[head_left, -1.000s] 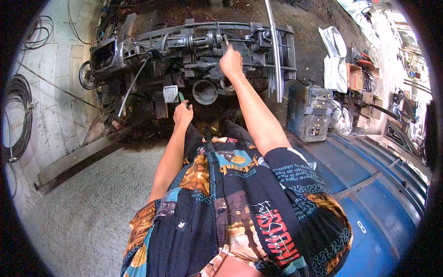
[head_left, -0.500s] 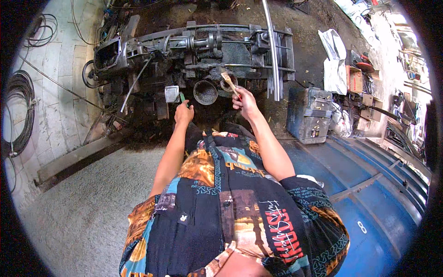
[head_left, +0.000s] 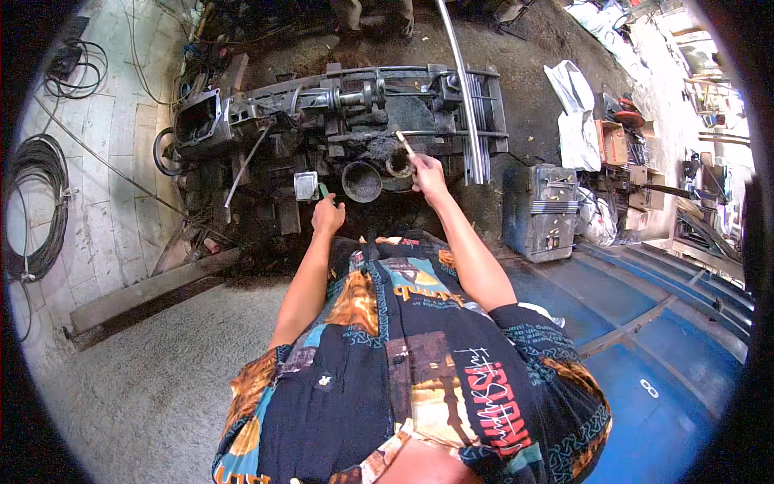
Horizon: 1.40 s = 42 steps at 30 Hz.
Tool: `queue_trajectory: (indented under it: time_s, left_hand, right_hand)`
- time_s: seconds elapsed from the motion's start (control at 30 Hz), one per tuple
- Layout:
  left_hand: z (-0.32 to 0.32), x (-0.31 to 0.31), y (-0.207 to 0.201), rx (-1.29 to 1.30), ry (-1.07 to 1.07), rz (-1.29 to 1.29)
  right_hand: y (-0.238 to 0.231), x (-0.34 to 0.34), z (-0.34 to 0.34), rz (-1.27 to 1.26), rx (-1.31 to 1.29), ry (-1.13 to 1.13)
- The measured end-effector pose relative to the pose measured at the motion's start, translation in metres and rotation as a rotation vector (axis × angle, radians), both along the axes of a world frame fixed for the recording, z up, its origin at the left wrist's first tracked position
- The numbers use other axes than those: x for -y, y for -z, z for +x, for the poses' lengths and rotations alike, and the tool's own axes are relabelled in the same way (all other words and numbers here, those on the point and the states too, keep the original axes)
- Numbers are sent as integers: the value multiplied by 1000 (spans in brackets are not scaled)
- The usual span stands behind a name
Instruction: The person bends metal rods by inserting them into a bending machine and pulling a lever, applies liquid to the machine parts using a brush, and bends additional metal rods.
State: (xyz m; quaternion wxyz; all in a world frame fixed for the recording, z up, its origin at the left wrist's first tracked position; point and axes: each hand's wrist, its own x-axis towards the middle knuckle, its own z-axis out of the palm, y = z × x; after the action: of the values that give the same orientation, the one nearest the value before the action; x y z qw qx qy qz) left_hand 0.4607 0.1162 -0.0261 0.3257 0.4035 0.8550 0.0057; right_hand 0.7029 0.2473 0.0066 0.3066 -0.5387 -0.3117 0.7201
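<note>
My right hand [head_left: 427,176] is closed round the handle of a slim brush [head_left: 405,143]. Its pale tip points up and away, over the near rail of the dark, greasy lathe [head_left: 355,101]. My left hand [head_left: 327,216] grips a green handle [head_left: 324,191]. Close beside that handle is a pale, square-ended piece [head_left: 306,186]; whether the two are joined I cannot tell. Between my hands sits a round, grimy bowl [head_left: 361,181], open upward. A second, smaller round container [head_left: 397,164] stands just right of it, partly behind my right hand.
Long metal rods [head_left: 474,121] lie across the lathe's right end. A grey metal box [head_left: 542,214] stands to the right, near a white sack [head_left: 574,105]. Coiled cable [head_left: 40,206] hangs at the left wall. Another person's feet [head_left: 379,16] show at the far edge.
The whole view has shifted slightly, with the lathe appearing lower. The brush has tilted a little in my right hand. Another person's feet have come into sight at the top.
</note>
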Motion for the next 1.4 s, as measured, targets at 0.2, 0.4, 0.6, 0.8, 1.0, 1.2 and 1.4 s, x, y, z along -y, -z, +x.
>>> queue_trajectory:
  time_s: [0.2,0.4,0.6,0.8,1.0,1.2,1.4]
  left_hand:
    - [6,-10,-10,41,-33,-72]
    - [9,-4,-10,26,-30,-93]
    - [12,-6,-20,20,-32,-119]
    - [10,-6,-25,27,-82,-117]
    - [14,-8,-25,7,-75,-93]
    - [11,0,-12,-17,-89,-29]
    - [7,2,-8,-4,-60,30]
  right_hand:
    - [38,-59,-18,236,694,-100]
    - [-2,-92,-56,406,789,-37]
    - [-10,-75,-68,455,928,-295]
    - [-16,-53,-60,402,865,-245]
    - [-21,-85,-67,471,894,-251]
    - [-13,-27,-48,456,895,-309]
    - [-19,13,-24,388,729,-286]
